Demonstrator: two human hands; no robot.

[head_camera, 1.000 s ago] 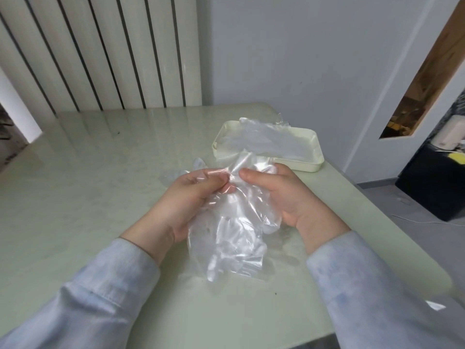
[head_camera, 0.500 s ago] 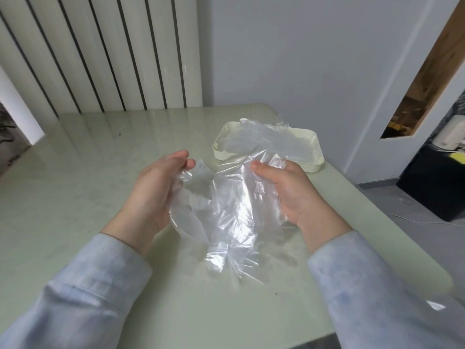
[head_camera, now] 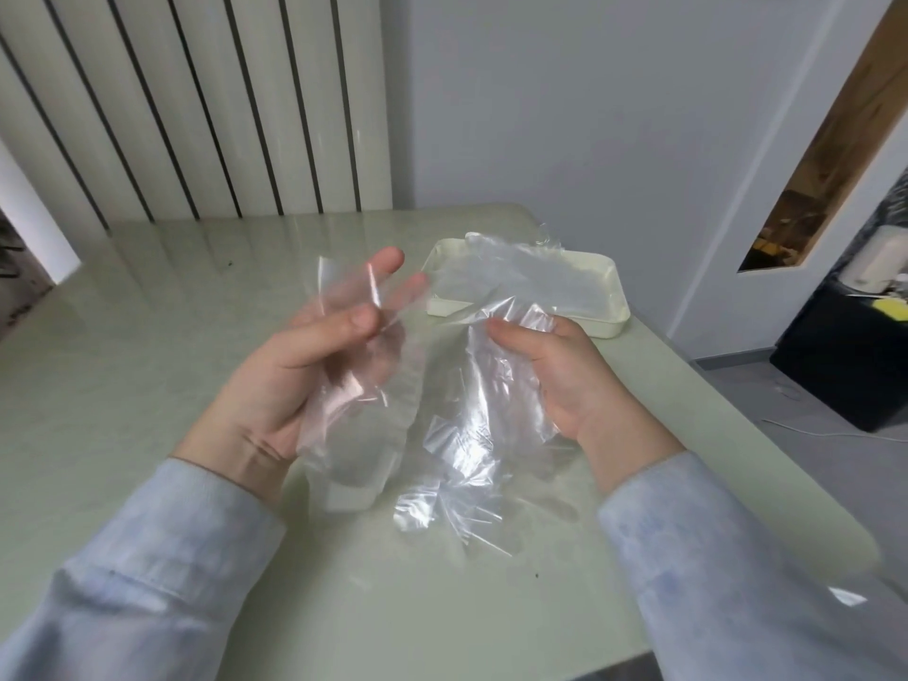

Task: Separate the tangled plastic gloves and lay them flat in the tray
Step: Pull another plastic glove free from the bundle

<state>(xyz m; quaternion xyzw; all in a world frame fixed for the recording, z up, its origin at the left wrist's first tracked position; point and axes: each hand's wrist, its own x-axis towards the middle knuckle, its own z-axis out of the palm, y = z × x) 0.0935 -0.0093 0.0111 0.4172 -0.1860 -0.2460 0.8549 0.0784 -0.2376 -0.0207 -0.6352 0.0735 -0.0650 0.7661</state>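
Both hands are lifted a little over the table (head_camera: 147,336), close in front of the person, and each has its own piece of plastic. The left hand (head_camera: 275,385) is turned palm up, fingers nearly straight and spread. One clear glove (head_camera: 354,425) lies draped along the palm and over the fingers, its lower end hanging past the wrist. The thumb lies across the film, but whether it really presses on it I cannot tell. I think the hand is kept so flat to carry the glove like on a plate, without new creases.

The right hand (head_camera: 575,380) has its fingers curled and grips the crumpled bundle (head_camera: 471,425) at the top, so the rest hangs down to the table. Held like this, the layers can fall open by their own weight. Glove and bundle seem to touch along one edge — maybe not fully apart yet.

Behind the right hand, near the table's far corner, stands the cream tray (head_camera: 616,307). Some flat film (head_camera: 521,282) lies in it already, one end rising over the far rim. My guess is that the draped glove goes there next.
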